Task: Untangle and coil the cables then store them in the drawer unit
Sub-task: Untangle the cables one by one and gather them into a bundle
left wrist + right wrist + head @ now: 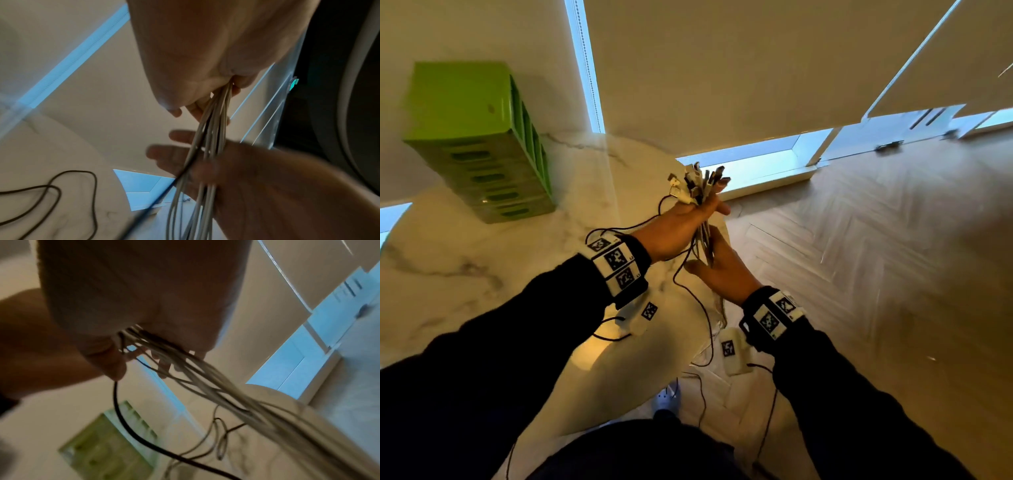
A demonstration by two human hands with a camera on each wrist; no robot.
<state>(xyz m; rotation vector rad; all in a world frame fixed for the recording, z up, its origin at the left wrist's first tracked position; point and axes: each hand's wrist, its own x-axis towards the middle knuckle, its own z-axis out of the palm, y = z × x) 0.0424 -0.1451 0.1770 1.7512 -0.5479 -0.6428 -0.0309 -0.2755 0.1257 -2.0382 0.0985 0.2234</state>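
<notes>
Cables [700, 192] are hanging in a bundle past the tabletop's [482, 274] right edge, over open wood floor [876, 257]. Left hand [674, 229] is gripping them below the plugs; right hand [722, 270] is closing loosely around the strands beneath. Green drawer unit [482, 137] is standing near the tabletop's far left edge. Wristband markers are showing no readable writing.

Round marble table [482, 281], white with grey veins, pushed up near the wall. Sitting on it at the back left is a green drawer unit [482, 137], upright, five drawers stacked with slot handles. A thin black cable [619, 229] trails loose across the tabletop on the right side; in the right wrist view a couple of pale cable loops [220, 439] lie on the marble too. The table stands on a herringbone wood floor [876, 274].
</notes>
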